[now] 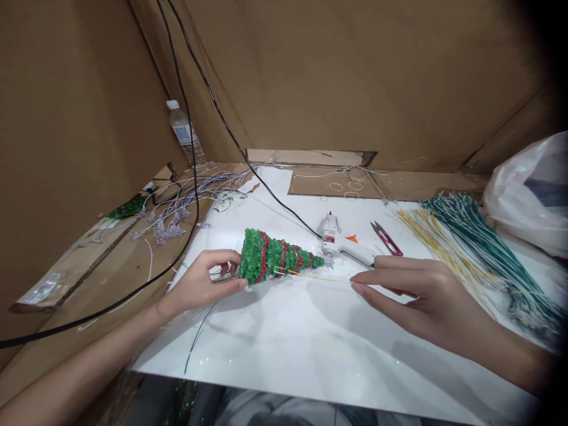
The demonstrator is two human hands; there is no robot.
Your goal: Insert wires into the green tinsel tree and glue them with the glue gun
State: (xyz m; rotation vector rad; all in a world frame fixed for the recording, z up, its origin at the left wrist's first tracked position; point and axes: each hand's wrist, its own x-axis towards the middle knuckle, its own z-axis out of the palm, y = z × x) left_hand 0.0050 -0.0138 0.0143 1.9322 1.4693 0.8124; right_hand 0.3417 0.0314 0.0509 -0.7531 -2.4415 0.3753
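Note:
A small green beaded Christmas tree (pixel 276 257) with red garland lies on its side, its narrow tip pointing right. My left hand (pixel 204 275) grips the tree at its wide base, thumb in front and fingers behind. Dark thin wires (pixel 199 337) trail down from near that base. My right hand (pixel 408 296) pinches the end of a thin yellow wire (pixel 322 278) between thumb and fingers. The wire runs left across the front of the tree. Behind the tree's tip lies a white glue gun (pixel 331 234), its handle toward my right hand.
Red-handled thread snips (pixel 387 239) and an orange scrap (pixel 351 238) lie behind my right hand. Bundles of yellow wires (pixel 428 236) and green wires (pixel 483 242) spread at right beside a plastic bag (pixel 532 183). A black cable (pixel 222 112) hangs across; a water bottle (pixel 185 135) stands back left.

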